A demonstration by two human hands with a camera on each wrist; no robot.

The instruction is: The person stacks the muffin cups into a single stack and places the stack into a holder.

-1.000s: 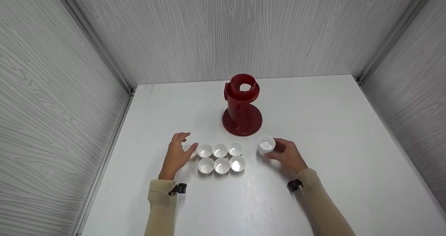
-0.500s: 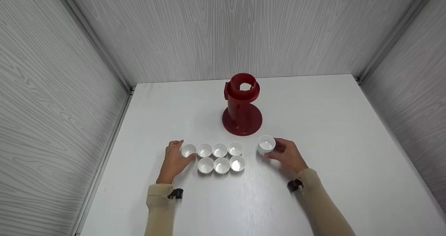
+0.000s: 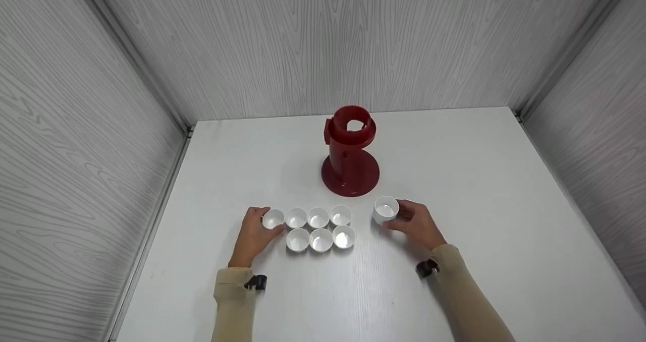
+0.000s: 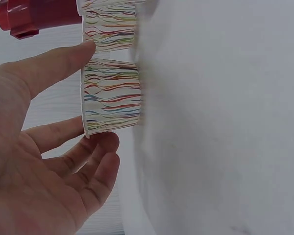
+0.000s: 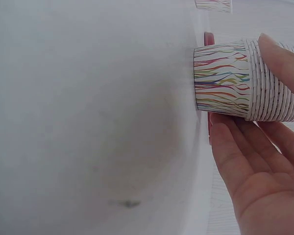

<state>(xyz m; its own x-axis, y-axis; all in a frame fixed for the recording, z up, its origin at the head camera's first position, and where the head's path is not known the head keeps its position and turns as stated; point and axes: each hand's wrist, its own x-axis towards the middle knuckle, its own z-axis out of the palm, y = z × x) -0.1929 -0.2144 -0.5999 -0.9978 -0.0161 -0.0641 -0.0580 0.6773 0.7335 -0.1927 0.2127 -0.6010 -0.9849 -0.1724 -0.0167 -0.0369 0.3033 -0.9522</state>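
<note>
My left hand is around a small white paper cup at the left end of the back row, thumb and fingers on opposite sides. In the left wrist view this paper cup shows coloured wavy stripes, with the thumb and fingertips at its rim. My right hand holds an upright stack of paper cups, right of the rows. Many nested rims of that stack show in the right wrist view, above one striped cup body. Both hands are close over the table.
Several more paper cups stand mouth up in two rows between the hands. Behind them is a red cup holder with a round base and a ring-shaped top. Grey wood-grain panels enclose the white table at the back and sides.
My left hand has come down around the leftmost paper cup, its thumb and fingers drawing in at the sides. The right hand and its stack have stayed in place.
</note>
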